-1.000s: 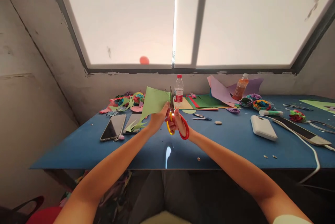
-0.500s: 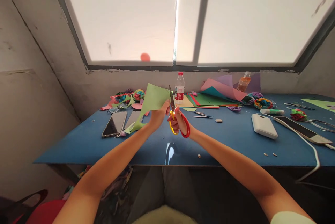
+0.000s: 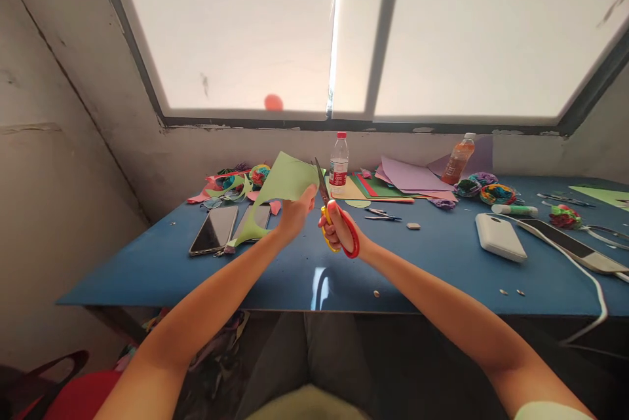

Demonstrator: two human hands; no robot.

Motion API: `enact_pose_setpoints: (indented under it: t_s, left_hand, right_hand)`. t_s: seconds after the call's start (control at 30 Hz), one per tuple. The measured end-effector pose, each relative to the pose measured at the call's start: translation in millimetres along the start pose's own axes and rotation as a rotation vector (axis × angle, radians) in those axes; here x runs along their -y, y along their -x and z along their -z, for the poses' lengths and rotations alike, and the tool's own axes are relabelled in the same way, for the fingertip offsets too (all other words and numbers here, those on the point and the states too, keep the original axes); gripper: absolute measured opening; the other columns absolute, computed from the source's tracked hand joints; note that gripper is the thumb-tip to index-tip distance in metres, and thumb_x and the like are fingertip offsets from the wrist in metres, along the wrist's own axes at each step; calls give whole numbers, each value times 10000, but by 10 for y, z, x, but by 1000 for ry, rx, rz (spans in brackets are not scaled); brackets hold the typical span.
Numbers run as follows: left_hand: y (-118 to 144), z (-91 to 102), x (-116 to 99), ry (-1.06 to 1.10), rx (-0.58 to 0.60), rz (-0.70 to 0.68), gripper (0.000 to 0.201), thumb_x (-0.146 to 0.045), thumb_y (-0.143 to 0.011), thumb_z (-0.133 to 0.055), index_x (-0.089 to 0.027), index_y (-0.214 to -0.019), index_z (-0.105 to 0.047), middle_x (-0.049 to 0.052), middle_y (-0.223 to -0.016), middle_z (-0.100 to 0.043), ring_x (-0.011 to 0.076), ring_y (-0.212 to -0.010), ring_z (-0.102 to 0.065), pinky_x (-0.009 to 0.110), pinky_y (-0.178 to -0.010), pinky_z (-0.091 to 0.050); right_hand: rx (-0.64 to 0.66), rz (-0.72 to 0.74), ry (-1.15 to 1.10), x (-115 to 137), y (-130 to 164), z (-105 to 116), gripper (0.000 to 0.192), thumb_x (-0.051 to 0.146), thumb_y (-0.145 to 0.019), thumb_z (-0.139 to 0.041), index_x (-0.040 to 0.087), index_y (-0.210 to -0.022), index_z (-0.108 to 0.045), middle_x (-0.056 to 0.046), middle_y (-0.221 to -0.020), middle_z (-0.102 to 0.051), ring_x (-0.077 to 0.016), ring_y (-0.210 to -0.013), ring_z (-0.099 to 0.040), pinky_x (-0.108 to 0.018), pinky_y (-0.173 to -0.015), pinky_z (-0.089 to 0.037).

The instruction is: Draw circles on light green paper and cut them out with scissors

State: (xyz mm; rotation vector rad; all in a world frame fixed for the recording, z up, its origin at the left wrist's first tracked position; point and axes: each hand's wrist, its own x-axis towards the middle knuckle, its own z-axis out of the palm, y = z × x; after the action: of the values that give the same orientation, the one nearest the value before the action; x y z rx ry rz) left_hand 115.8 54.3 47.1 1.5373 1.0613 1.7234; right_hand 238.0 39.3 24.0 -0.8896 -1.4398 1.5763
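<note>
A sheet of light green paper (image 3: pixel 287 177) with a curved cut-out along its lower side is pinched in my left hand (image 3: pixel 297 213), held up over the table. My right hand (image 3: pixel 339 229) grips a pair of scissors (image 3: pixel 322 183) by its red and yellow handles. The dark blades point up and slightly left, at the right edge of the paper beside my left fingers. Whether paper lies between the blades I cannot tell. A strip of the same sheet hangs down over two phones (image 3: pixel 213 230) on the left.
On the blue table (image 3: pixel 162 276) stand a red-capped bottle (image 3: pixel 339 168) and an orange drink bottle (image 3: pixel 458 159). Coloured paper sheets (image 3: pixel 413 174) lie at the back. To the right are a white power bank (image 3: pixel 500 237), a glue stick (image 3: pixel 514 210), tweezers (image 3: pixel 382 215) and paper flowers (image 3: pixel 498 194).
The green sheet has tilted and shifted slightly in my left hand. The scissor blades now lean further left. The pink and purple sheets at the back have dropped flatter.
</note>
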Motion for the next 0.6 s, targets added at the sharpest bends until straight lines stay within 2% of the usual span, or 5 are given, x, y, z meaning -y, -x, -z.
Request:
enact_pose_setpoints:
  t_s: [0.13, 0.27, 0.4, 0.5, 0.6]
  left_hand:
    - [-28, -6, 2, 53, -71, 15, 363, -289, -778, -512, -210, -517, -272, -56, -459, -262, 74, -410, -259, 254, -433, -233]
    - [-38, 5, 1, 40, -45, 6, 366, -364, -818, -500, -207, -533, -332, -54, -457, -314, 83, -428, -304, 256, -455, -269]
    - [-46, -2, 11, 22, -21, -10, 360, -404, -804, -538, -205, -557, -367, -59, -480, -344, 85, -437, -327, 252, -458, -290]
    - [-44, -11, 21, -23, -33, -17, 382, -406, -793, -555, -205, -524, -373, -55, -466, -359, 88, -439, -354, 254, -481, -319]
    - [-28, -13, 29, -59, 8, -14, 389, -406, -791, -564, -204, -508, -390, -53, -447, -370, 95, -438, -379, 258, -501, -343]
  right_hand:
    - [15, -4, 13, -12, 9, -6, 675, 844, -600, -447, 172, -667, -456, 95, -478, -245, -24, -366, -179, -160, -335, -159]
    - [60, -11, -5, -81, -19, -5, 697, 863, -592, -417, 170, -655, -463, 91, -465, -256, -28, -352, -208, -164, -335, -192]
    - [161, 105, 33, -134, -67, 22, 794, 907, -602, -236, 156, -637, -493, 3, -489, -444, -95, -369, -415, -226, -336, -339]
    - [217, 134, 63, -120, -87, 56, 824, 896, -624, -236, 142, -728, -551, -97, -654, -593, -188, -557, -583, -286, -408, -464]
    - [287, 147, 31, -96, -94, 93, 771, 840, -685, -313, 150, -898, -582, -136, -870, -642, -226, -787, -616, -333, -551, -540]
